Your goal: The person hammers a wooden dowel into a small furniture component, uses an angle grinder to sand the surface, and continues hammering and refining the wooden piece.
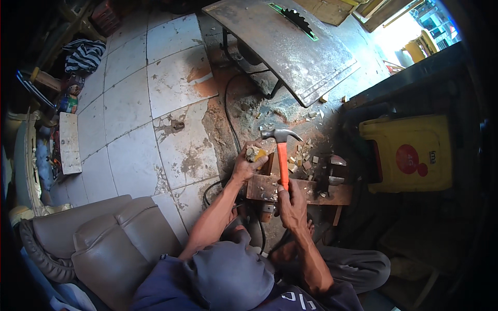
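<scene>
My right hand is closed round the lower end of a claw hammer with an orange handle. The hammer's metal head is raised near my left hand. That hand is closed round a short yellow-handled tool with a round butt end; its working end is hidden, so its kind is unclear. Beneath both hands lies a brown wooden board, strewn with small chips. Cut wood pieces are scattered just beyond it.
Ahead stands a low saw table with a toothed circular blade sticking up. A black cord runs over the dusty floor. At right is a yellow plastic container; at left, a brown padded armchair.
</scene>
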### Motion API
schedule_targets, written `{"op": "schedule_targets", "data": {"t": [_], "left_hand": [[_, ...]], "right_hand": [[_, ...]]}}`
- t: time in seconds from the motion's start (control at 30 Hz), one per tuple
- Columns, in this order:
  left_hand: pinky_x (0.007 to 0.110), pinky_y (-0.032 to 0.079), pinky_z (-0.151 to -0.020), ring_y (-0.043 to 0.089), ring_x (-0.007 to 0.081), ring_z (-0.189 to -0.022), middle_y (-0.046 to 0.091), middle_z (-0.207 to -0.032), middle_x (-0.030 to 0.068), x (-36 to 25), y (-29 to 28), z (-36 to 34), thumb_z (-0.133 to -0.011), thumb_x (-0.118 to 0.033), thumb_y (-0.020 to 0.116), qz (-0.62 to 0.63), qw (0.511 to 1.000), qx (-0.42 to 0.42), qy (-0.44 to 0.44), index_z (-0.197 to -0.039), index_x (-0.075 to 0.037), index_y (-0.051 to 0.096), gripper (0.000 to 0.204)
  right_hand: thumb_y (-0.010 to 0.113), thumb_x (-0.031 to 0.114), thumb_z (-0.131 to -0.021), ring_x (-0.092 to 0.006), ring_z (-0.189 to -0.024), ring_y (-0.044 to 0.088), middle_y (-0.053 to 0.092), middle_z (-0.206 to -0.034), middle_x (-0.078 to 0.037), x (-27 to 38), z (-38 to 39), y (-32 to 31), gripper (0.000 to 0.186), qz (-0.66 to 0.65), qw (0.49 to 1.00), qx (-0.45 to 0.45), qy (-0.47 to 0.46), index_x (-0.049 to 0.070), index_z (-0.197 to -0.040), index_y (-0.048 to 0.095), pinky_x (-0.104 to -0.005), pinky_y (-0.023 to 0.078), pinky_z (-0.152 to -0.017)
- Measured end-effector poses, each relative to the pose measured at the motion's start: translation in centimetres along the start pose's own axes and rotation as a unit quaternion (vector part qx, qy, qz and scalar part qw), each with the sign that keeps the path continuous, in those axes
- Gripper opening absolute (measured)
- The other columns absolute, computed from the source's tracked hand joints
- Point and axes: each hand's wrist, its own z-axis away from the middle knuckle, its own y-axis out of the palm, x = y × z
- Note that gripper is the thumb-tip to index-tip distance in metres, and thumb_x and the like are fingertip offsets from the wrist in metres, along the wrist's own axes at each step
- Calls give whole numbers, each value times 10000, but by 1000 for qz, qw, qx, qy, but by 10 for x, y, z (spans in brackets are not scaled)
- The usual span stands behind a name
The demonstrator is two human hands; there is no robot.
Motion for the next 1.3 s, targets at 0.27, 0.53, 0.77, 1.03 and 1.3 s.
{"op": "schedule_targets", "data": {"t": [0.27,0.53,0.77,1.03,1.3], "left_hand": [[314,478,-1004,606,126,-1129,684,-1154,8,-2,1,-2,-858,-49,808,-11,999,-11,-34,-1198,-92,627,387],[302,500,-949,613,115,-1054,685,-1126,-3,-2,0,2,-830,16,762,-52,998,-41,-5,-1225,-88,621,431],[294,495,-906,599,107,-995,667,-1050,-25,-8,2,-9,-845,-42,784,-72,997,-11,-27,-1249,-92,611,443],[318,509,-928,617,129,-1032,682,-1099,25,0,1,-9,-850,-63,797,-139,990,31,-4,-1271,-115,591,471],[296,497,-902,598,101,-978,653,-1027,-11,5,1,-38,-865,-86,801,-133,989,-63,-18,-1147,-101,581,358]], "right_hand": [[554,145,-1034,-472,-664,625,617,-775,-255,0,10,14,249,100,989,-22,-104,38,-1256,517,-505,483,-610],[566,135,-1035,-364,-591,638,606,-709,-188,56,19,-8,148,37,985,-56,-158,36,-1144,581,-427,477,-553],[517,294,-1069,-547,-711,626,607,-717,-309,25,-4,1,281,133,990,22,45,15,-1033,511,-580,458,-587],[537,269,-1066,-543,-671,615,599,-728,-314,-4,7,8,239,183,983,-6,-4,33,-1037,515,-573,440,-548],[520,248,-1075,-322,-592,627,607,-748,-167,34,-5,-7,220,79,960,-143,-226,43,-1152,540,-401,492,-571]]}}
